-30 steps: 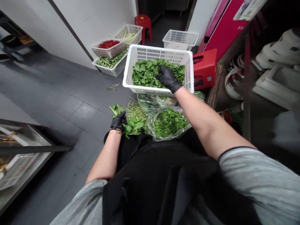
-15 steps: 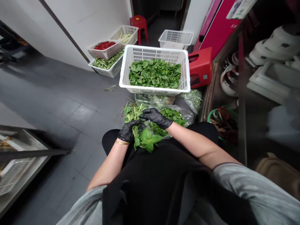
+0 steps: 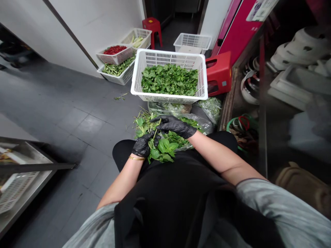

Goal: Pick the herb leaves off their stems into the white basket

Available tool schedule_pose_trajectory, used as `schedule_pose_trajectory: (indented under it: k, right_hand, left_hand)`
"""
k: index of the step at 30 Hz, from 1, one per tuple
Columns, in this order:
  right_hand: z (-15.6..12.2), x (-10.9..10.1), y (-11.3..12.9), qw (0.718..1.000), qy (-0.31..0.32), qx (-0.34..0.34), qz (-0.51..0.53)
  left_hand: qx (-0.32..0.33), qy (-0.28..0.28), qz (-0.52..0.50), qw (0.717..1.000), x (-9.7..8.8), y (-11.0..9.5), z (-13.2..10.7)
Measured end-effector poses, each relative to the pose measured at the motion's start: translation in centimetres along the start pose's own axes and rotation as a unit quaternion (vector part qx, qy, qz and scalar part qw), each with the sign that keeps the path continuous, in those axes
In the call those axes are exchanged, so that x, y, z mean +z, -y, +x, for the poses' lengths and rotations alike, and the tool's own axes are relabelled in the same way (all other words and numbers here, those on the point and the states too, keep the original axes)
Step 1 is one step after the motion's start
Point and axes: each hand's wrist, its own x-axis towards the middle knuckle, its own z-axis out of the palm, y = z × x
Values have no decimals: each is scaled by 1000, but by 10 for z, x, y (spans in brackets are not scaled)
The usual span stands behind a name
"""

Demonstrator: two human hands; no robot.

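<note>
Black gloves cover both of my hands. My left hand (image 3: 143,146) is closed around a bunch of leafy greens (image 3: 163,148), whose broad leaves hang toward my lap. My right hand (image 3: 176,126) is at the upper end of a pale stem (image 3: 156,132) from that bunch, with its fingers closed about it; the exact pinch is partly hidden. Just beyond my hands lies a pile of stems and leaves (image 3: 141,124). Under my right forearm, more loose greens (image 3: 190,121) rest in a clear plastic bag (image 3: 204,123).
In front stands a white basket (image 3: 134,77) of picked leaves. A red stool (image 3: 219,75) lies on its side at its right. Farther back are baskets of red chillies (image 3: 115,50) and green pods (image 3: 117,69), and another red stool (image 3: 152,26). A shelf (image 3: 263,113) runs along the right.
My right hand has shifted slightly right and its fingers have lifted along a stem. The leaves in my left hand have turned and lie more bunched.
</note>
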Motion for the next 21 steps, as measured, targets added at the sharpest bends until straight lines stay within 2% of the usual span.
schedule_pose_trajectory:
  k: [2, 4, 6, 10, 15, 18, 21]
  right_hand:
    - [7, 2, 2, 1000, -15, 14, -21]
    - [10, 0, 3, 998, -59, 15, -34]
    - [10, -3, 4, 995, -94, 13, -34]
    - [0, 0, 9, 990, -140, -3, -22]
    - [-13, 7, 21, 985, -158, -59, -34]
    - [-15, -7, 27, 969, -231, -86, -19]
    - [-14, -28, 29, 950, -298, -96, 8]
  left_hand:
    - [-37, 18, -23, 999, 2, -3, -2]
    - [-70, 17, -44, 996, 2, -7, -5]
    - [-69, 0, -53, 996, 0, -10, -6]
    - [-10, -44, -72, 996, -2, -10, -4]
    - [140, -90, -135, 977, -1, -20, 0]
    - [179, -89, -145, 969, -6, -33, 0]
    - [192, -98, -137, 967, -21, -41, 2]
